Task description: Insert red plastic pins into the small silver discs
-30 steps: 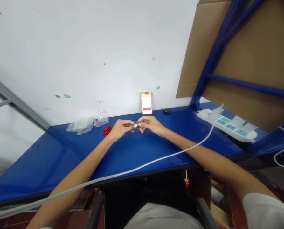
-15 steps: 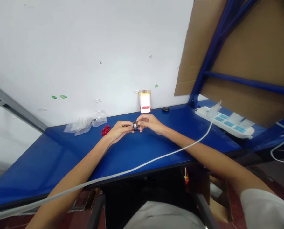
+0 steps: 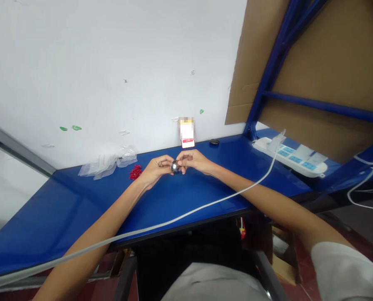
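The left hand [image 3: 155, 171] and right hand [image 3: 194, 161] meet over the blue table [image 3: 61, 217], their fingertips pinching a shiny metal ball [image 3: 175, 167] between them. Just beyond the left hand lie small red bits [image 3: 135, 172], with clear plastic bags [image 3: 106, 164] beside those. A white cable [image 3: 180, 219] crosses the table.

A head-worn camera looks forward and down from above the person's chest, across a blue workbench [image 3: 64, 217] toward a white wall [image 3: 111, 75]. The wide frame sits tilted, with the bench's front edge climbing to the right. Both forearms reach in from the lower corners, the left hand [image 3: 156, 171] and right hand [image 3: 194, 161] meeting near the centre, while a white sleeve [image 3: 343, 271] sits closest to the lens at lower right.
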Tool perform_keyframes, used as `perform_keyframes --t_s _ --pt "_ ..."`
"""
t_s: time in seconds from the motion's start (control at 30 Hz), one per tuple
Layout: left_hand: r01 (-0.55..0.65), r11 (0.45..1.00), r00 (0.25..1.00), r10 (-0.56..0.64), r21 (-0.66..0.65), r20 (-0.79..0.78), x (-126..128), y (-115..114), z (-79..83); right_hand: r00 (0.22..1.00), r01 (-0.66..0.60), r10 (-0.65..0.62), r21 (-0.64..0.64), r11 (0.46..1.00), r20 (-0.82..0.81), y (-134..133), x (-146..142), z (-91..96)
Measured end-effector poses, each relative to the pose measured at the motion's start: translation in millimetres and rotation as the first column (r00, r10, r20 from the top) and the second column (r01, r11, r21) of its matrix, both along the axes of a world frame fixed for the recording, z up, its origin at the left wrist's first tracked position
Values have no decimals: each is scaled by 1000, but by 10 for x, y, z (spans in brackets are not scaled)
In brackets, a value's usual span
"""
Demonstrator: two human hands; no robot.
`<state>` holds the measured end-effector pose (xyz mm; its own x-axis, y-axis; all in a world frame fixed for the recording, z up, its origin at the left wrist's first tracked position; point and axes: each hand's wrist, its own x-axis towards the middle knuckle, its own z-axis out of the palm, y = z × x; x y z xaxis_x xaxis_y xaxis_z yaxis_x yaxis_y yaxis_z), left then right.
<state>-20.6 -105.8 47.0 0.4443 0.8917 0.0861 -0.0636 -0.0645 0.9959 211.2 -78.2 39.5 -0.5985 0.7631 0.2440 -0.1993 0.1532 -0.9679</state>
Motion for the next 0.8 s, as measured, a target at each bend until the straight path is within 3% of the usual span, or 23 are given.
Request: perform_keyframes --t_s 0.3,0.8 --pt "9 1000 990 -10 3 144 48 -20 8 1000 20 -20 35 999 21 -45 -5 98" --pt "78 996 992 -81 33 100 24 -58 51 996 -73 72 5 997 59 -58 48 171"
